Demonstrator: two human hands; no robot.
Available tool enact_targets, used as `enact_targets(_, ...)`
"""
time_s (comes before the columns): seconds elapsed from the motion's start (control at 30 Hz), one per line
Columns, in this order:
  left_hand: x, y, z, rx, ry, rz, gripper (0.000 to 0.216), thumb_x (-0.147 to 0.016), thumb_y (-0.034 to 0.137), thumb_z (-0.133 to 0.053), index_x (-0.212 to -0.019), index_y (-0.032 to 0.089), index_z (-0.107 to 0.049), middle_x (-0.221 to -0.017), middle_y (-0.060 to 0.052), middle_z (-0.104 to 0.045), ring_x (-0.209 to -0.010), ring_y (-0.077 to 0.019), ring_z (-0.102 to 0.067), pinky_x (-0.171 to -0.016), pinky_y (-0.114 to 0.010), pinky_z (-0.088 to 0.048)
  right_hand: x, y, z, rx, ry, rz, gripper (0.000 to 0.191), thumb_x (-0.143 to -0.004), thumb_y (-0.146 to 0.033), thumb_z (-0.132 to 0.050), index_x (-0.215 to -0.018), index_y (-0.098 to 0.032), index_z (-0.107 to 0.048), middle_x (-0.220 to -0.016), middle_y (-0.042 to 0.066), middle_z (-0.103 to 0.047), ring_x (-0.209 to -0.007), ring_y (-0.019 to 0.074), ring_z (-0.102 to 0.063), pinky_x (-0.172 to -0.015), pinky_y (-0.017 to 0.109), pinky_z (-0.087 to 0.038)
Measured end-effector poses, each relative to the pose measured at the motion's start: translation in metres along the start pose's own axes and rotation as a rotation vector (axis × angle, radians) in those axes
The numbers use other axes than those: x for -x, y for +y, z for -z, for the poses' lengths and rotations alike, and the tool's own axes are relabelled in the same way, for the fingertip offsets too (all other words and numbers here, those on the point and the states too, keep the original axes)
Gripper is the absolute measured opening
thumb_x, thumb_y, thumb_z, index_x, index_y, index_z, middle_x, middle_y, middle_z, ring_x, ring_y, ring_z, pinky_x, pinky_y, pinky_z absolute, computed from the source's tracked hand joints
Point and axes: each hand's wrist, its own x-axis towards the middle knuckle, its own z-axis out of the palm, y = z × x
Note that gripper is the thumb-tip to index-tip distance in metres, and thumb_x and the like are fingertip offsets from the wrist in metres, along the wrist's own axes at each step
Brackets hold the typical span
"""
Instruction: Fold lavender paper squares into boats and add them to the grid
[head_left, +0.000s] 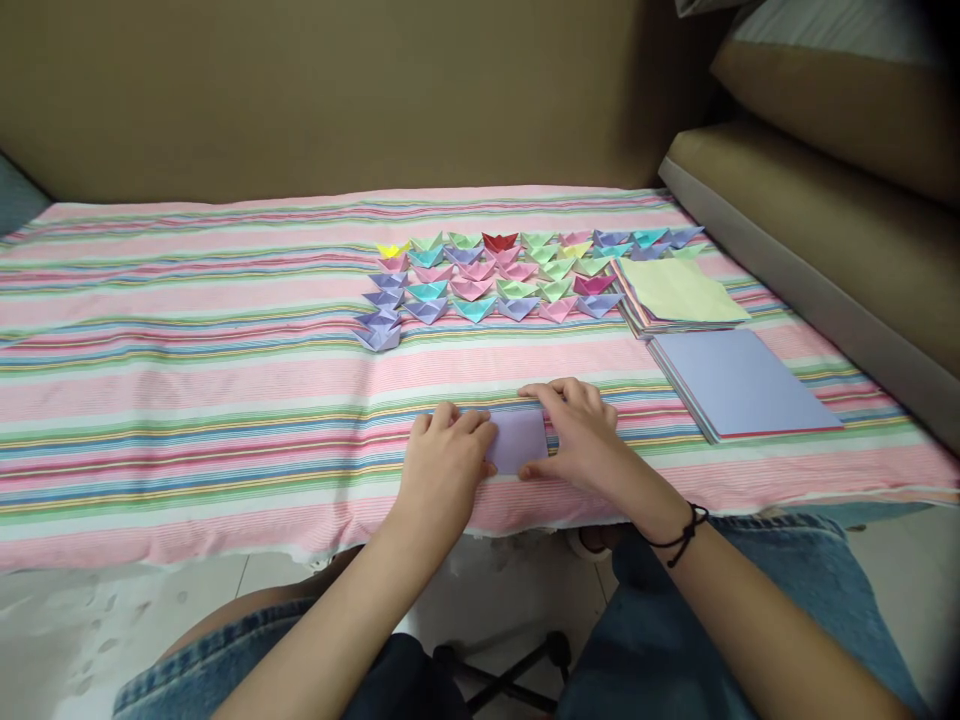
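Near the front edge of the striped cloth, fingers of your left hand grip the purple paper, seemingly part-folded; those of your right hand spread open. Boats stand finished; stacked sheets lie unfolded.

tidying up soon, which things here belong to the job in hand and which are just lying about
Seems part of it:
- lilac paper, between left hand and right hand
- paper boats
- yellow-topped stack
- blue-topped stack
- striped cloth underneath

Likely just there:
- brown cushions at right
- black wheeled base below
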Motion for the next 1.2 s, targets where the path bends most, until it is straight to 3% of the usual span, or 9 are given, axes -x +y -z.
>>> enact_targets(0.27,0.0,-0.002,0.001,0.016,-0.017,0.012,0.034,-0.072,0.022,-0.07,-0.105,0.023,-0.062,-0.113,-0.002,-0.064,-0.1,-0.0272,-0.05,-0.077,-0.041,-0.043,0.007,0.029,0.014,0.027,-0.022,-0.062,0.093,-0.046,-0.045,-0.082,-0.129,-0.029,-0.042,-0.113,0.009,-0.046,-0.106,0.0351,-0.043,-0.081,0.048,-0.037)
enact_targets(0.43,0.004,-0.008,0.003,0.162,0.001,-0.031,0.036,-0.075,0.022,-0.067,-0.111,0.022,-0.061,-0.12,-0.003,-0.061,-0.102,-0.0244,-0.048,-0.086,-0.041,-0.043,0.01,0.035,0.029,-0.263,0.009,0.276,0.059,-0.07,-0.037,-0.071,-0.124,-0.028,-0.048,-0.123,0.008,-0.048,-0.116,0.0267,-0.045,-0.092,0.041,-0.041)
enact_targets(0.5,0.006,-0.012,0.002,0.224,0.009,-0.056,0.04,-0.075,0.023,-0.067,-0.114,0.022,-0.06,-0.122,-0.004,-0.06,-0.103,-0.0239,-0.048,-0.088,-0.041,-0.043,0.012,0.031,0.027,-0.261,-0.011,0.401,0.043,-0.073,-0.034,-0.069,-0.114,-0.028,-0.057,-0.121,0.006,-0.053,-0.114,0.0252,-0.049,-0.094,0.041,-0.041)
enact_targets(0.73,0.012,-0.019,0.0,0.348,0.027,-0.109,0.058,-0.068,0.028,-0.073,-0.122,0.025,-0.054,-0.131,-0.006,-0.053,-0.113,-0.0255,-0.043,-0.094,-0.044,-0.039,0.013,0.018,0.014,-0.156,0.009,0.643,0.019,-0.084,-0.022,-0.053,-0.099,-0.022,-0.066,-0.106,0.006,-0.067,-0.103,0.0213,-0.059,-0.092,0.041,-0.044)
enact_targets(0.83,0.009,-0.016,0.001,0.466,0.133,-0.094,0.031,-0.075,0.026,-0.067,-0.105,0.024,-0.063,-0.124,-0.007,-0.057,-0.111,-0.0244,-0.046,-0.093,-0.042,-0.039,0.014,0.012,0.018,-0.325,0.059,0.56,0.021,-0.087,-0.021,-0.048,-0.092,-0.023,-0.067,-0.092,0.005,-0.071,-0.089,0.0195,-0.064,-0.082,0.036,-0.05)
enact_targets(0.9,0.007,-0.012,0.002,0.634,0.171,-0.012,0.01,-0.079,0.026,-0.06,-0.083,0.02,-0.066,-0.098,-0.006,-0.066,-0.092,-0.0204,-0.055,-0.081,-0.035,-0.044,0.014,0.007,0.02,-0.512,0.093,0.418,0.016,-0.085,-0.024,-0.052,-0.086,-0.023,-0.068,-0.085,0.004,-0.071,-0.081,0.0189,-0.065,-0.075,0.033,-0.051)
enact_targets(1.0,0.006,-0.008,0.004,0.999,0.075,0.173,0.028,-0.08,0.034,-0.058,-0.058,0.016,-0.056,-0.055,0.001,-0.053,-0.055,-0.0119,-0.049,-0.054,-0.024,-0.04,0.013,-0.001,0.017,-0.847,0.072,0.182,0.01,-0.078,-0.03,-0.062,-0.078,-0.021,-0.065,-0.077,0.003,-0.069,-0.071,0.0186,-0.064,-0.062,0.029,-0.052)
enact_targets(1.1,0.007,-0.005,0.006,1.373,-0.048,0.256,0.026,-0.075,0.039,-0.063,-0.067,0.014,-0.058,-0.054,0.003,-0.051,-0.05,-0.0098,-0.048,-0.048,-0.022,-0.038,0.011,-0.005,0.01,-1.093,-0.036,0.057,0.017,-0.072,-0.035,-0.067,-0.074,-0.02,-0.062,-0.071,0.002,-0.065,-0.067,0.0183,-0.062,-0.057,0.029,-0.051)
enact_targets(1.2,0.008,-0.002,0.006,1.556,-0.004,0.336,0.028,-0.072,0.039,-0.066,-0.083,0.014,-0.061,-0.062,0.001,-0.057,-0.055,-0.0112,-0.053,-0.049,-0.022,-0.043,0.009,-0.007,0.006,-1.189,-0.131,-0.002,0.021,-0.068,-0.037,-0.07,-0.075,-0.018,-0.062,-0.071,0.002,-0.065,-0.066,0.0179,-0.061,-0.057,0.029,-0.05)
